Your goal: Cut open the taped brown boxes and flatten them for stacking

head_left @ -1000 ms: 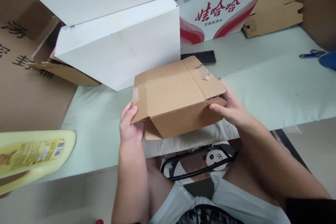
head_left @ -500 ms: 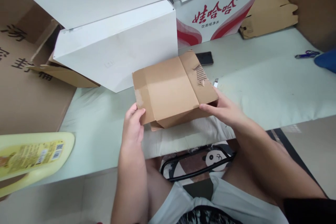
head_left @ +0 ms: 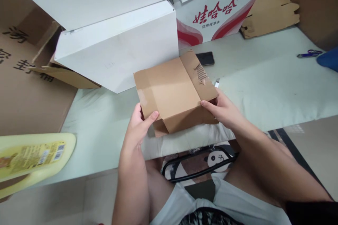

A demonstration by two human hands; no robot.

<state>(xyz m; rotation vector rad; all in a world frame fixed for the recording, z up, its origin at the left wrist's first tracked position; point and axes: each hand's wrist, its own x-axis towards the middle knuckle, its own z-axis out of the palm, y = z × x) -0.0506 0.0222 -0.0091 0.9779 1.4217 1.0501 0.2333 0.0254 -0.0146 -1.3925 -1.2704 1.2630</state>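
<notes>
Between my hands is a brown cardboard box (head_left: 174,91), partly flattened, with creases across its upper face and a torn, ribbed patch near its right edge. My left hand (head_left: 139,123) grips its near left corner, thumb on top and fingers underneath. At the near right corner my right hand (head_left: 221,109) holds the box, thumb along the edge and the other fingers mostly hidden behind it. Just beyond that hand, a small white-handled cutter (head_left: 217,83) lies on the pale green tablecloth (head_left: 264,84). Behind the box, a dark phone (head_left: 206,58) is partly covered by it.
White cartons (head_left: 118,49) and a red-lettered carton (head_left: 216,21) line the back. Large brown cardboard (head_left: 29,88) stands at left, with a yellow bottle (head_left: 44,158) nearer. Folded cardboard (head_left: 271,10), purple-handled scissors (head_left: 310,54) and a blue object (head_left: 329,59) are at right.
My left hand has shifted slightly right, its thumb farther onto the box. The near side has tilted and opened a little, showing more of the front panel. My right hand keeps its hold.
</notes>
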